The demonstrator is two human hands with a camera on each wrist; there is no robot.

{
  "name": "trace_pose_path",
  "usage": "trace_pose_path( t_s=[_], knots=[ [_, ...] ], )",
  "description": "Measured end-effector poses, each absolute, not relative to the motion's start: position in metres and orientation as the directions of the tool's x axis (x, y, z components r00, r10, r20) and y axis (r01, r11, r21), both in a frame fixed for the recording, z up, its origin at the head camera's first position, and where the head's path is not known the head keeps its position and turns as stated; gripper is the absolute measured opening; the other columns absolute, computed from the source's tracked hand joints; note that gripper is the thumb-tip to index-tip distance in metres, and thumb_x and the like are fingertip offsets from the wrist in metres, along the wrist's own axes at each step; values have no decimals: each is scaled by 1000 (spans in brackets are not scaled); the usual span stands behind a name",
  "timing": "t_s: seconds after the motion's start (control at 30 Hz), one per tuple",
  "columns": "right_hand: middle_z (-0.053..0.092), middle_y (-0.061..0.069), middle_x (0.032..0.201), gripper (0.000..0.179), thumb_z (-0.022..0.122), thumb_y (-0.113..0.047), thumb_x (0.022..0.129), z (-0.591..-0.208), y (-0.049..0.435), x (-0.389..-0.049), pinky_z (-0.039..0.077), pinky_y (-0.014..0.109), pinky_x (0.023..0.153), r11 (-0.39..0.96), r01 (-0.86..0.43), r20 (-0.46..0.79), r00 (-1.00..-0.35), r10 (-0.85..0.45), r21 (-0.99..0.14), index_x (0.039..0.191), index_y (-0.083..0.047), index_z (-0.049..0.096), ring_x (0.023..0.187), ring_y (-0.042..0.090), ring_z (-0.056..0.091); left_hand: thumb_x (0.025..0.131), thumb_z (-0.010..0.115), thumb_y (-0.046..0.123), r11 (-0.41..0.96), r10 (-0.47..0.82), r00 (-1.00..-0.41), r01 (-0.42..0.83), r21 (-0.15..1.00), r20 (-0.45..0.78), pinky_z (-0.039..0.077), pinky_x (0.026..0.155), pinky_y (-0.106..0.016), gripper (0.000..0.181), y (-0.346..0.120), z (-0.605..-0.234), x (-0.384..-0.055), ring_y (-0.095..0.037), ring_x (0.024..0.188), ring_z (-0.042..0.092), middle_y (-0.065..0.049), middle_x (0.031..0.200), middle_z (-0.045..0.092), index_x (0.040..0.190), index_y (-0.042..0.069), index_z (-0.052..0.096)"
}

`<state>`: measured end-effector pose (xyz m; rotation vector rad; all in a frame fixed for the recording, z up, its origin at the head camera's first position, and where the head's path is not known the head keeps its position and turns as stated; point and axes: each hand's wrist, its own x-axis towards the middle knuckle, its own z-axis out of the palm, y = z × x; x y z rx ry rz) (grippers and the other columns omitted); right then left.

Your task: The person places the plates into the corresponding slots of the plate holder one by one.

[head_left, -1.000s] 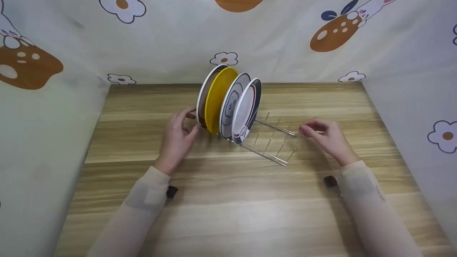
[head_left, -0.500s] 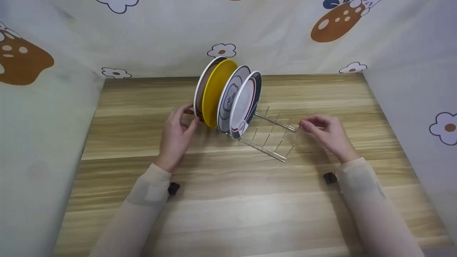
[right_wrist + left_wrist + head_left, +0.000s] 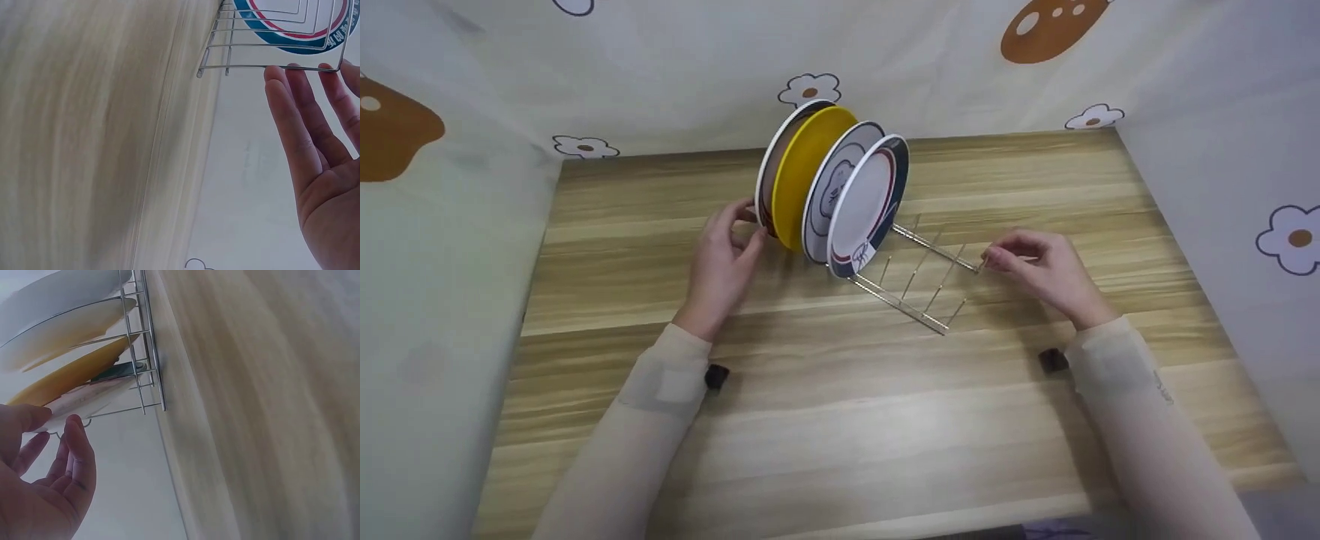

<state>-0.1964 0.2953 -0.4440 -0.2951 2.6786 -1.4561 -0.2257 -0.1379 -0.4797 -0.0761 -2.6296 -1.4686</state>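
Toward the back of the table stands a silver wire dish rack (image 3: pixel 896 304) with several plates upright in its left part. From the right come a white plate with a navy and red rim (image 3: pixel 862 206), a grey-patterned plate (image 3: pixel 823 206), a yellow plate (image 3: pixel 806 176) and a white-rimmed brownish plate (image 3: pixel 769 165). My left hand (image 3: pixel 720 266) grips the rack's left end, thumb right at the outermost plate's edge. At the opposite end, my right hand (image 3: pixel 1042 270) pinches the upper corner of the end wire (image 3: pixel 247 66) between thumb and fingertips.
Several bare wire prongs (image 3: pixel 937 289) stick up along the rack's right part. The wood-grain table (image 3: pixel 840 420) meets a flower-printed cloth wall (image 3: pixel 682 82) close behind the plates, with another cloth wall on each side. A small black piece (image 3: pixel 716 376) sits at the left cuff.
The rack has turned slightly between my hands, so the plates' faces show wider and its right front corner lies further left. Both hands keep their hold. The head view has shifted downward.
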Motion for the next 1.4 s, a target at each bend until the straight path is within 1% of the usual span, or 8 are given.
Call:
trace_pose_path(
  t_s=[0.17, 0.3, 0.4, 0.57, 0.83, 1.17, 1.3, 1.4],
  knots=[
    [77, 20, 101, 20, 70, -14, 99, -441, 294, -197, 59, 16, 79, 544, -157, 27, -971, -239, -824, 105, 4, 74, 90, 26, 76, 103, 62, 18, 531, -14, -993, 90, 843, 115, 54, 72, -27, 42, -140, -478, -232, -26, 89, 63, -7, 130, 59, 145, 19, 55],
    [77, 21, 98, 19, 71, -13, 98, -445, 298, -194, 59, 16, 77, 542, -163, 17, -964, -264, -825, 104, 4, 75, 87, 19, 76, 103, 62, 18, 533, 2, -996, 75, 843, 87, 56, 76, -30, 43, -138, -477, -238, -25, 91, 65, -6, 131, 58, 145, 20, 54],
    [77, 21, 98, 18, 71, -14, 98, -455, 305, -194, 58, 16, 77, 550, -160, 6, -962, -272, -820, 104, 3, 76, 87, 13, 75, 102, 64, 15, 537, 15, -994, 99, 838, 108, 57, 78, -32, 43, -135, -477, -244, -27, 91, 67, -9, 129, 60, 144, 17, 55],
    [79, 10, 97, 15, 73, -20, 98, -466, 311, -197, 58, 16, 79, 562, -176, 0, -954, -299, -808, 102, -7, 78, 87, 8, 74, 100, 64, 12, 526, 15, -991, 121, 842, 133, 56, 78, -33, 43, -136, -478, -251, -30, 89, 66, -13, 127, 61, 143, 13, 57],
    [78, 10, 96, 13, 74, -21, 97, -465, 311, -190, 61, 22, 79, 504, -162, -42, -929, -369, -848, 100, -9, 78, 88, 20, 77, 102, 63, 18, 520, 35, -996, 87, 849, 80, 54, 79, -31, 43, -135, -479, -264, -27, 89, 60, -10, 130, 59, 144, 19, 55],
    [78, 6, 93, 6, 74, -16, 96, -460, 304, -185, 61, 22, 78, 499, -189, -69, -888, -454, -846, 97, -12, 78, 86, 11, 73, 102, 63, 18, 530, 43, -996, 90, 843, 79, 52, 78, -31, 40, -133, -481, -279, -26, 91, 58, -8, 130, 59, 142, 20, 57],
    [78, 5, 94, 7, 74, -17, 96, -458, 301, -183, 60, 22, 78, 504, -201, -86, -868, -489, -840, 96, -12, 79, 86, 12, 72, 103, 63, 19, 534, 53, -995, 98, 840, 83, 52, 79, -32, 38, -132, -481, -282, -25, 89, 59, -7, 131, 60, 140, 21, 58],
    [78, 8, 95, 11, 74, -19, 96, -457, 298, -183, 60, 23, 77, 504, -203, -107, -847, -521, -840, 98, -9, 79, 86, 18, 74, 103, 63, 18, 537, 60, -993, 116, 835, 99, 52, 77, -31, 36, -132, -482, -285, -23, 85, 59, -7, 129, 60, 138, 21, 59]
  ],
)
